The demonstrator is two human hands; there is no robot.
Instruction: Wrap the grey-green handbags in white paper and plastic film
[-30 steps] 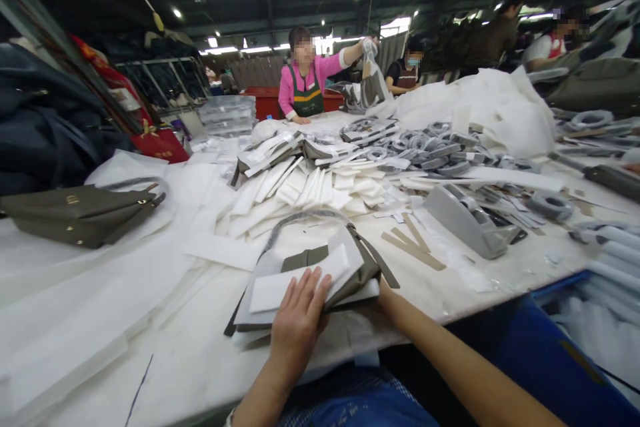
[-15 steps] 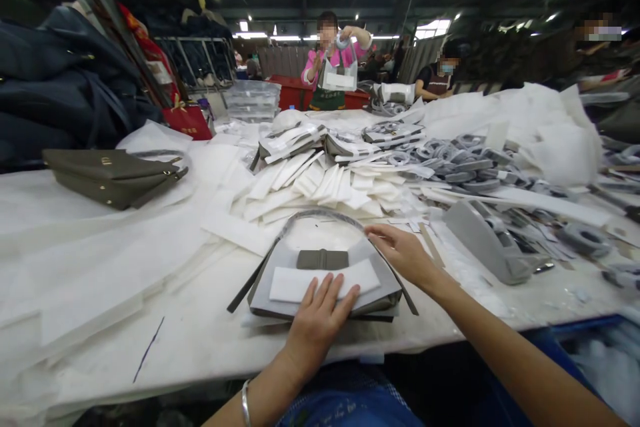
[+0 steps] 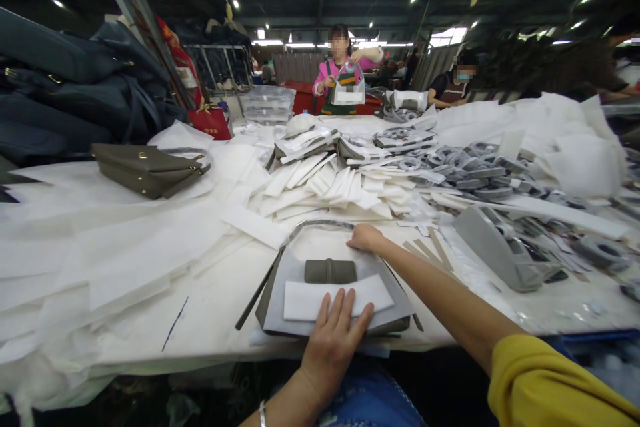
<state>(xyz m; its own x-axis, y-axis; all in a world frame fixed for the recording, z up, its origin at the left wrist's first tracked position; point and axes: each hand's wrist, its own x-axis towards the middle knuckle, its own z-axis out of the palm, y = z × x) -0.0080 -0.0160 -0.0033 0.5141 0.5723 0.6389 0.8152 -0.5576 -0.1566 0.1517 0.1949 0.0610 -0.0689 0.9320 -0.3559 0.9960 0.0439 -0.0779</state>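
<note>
An olive handbag (image 3: 265, 310) lies flat at the near table edge, its front covered by a thin white sheet (image 3: 295, 267). The bag's closure tab (image 3: 330, 271) shows through that sheet. Across the lower front rests a white foam strip (image 3: 306, 300). My left hand (image 3: 336, 333) lies on the strip with its fingers stretched out, pressing it to the bag. At the upper right of the bag, my right hand (image 3: 366, 239) is closed around the film-wrapped handle (image 3: 320, 222); its fingertips are partly hidden. Dark straps hang down at both sides.
Another olive handbag (image 3: 150, 170) lies at left on white sheets (image 3: 130, 247). Foam pieces (image 3: 320, 180) are heaped behind, with grey wrapped rolls (image 3: 470, 173) to their right. A grey bag-like piece (image 3: 500, 250) sits at right. A co-worker (image 3: 340, 73) across the table holds a bag.
My right hand has moved left and up along the handle, and its fingers have closed on it. My left hand stays on the foam strip. The camera view has shifted left.
</note>
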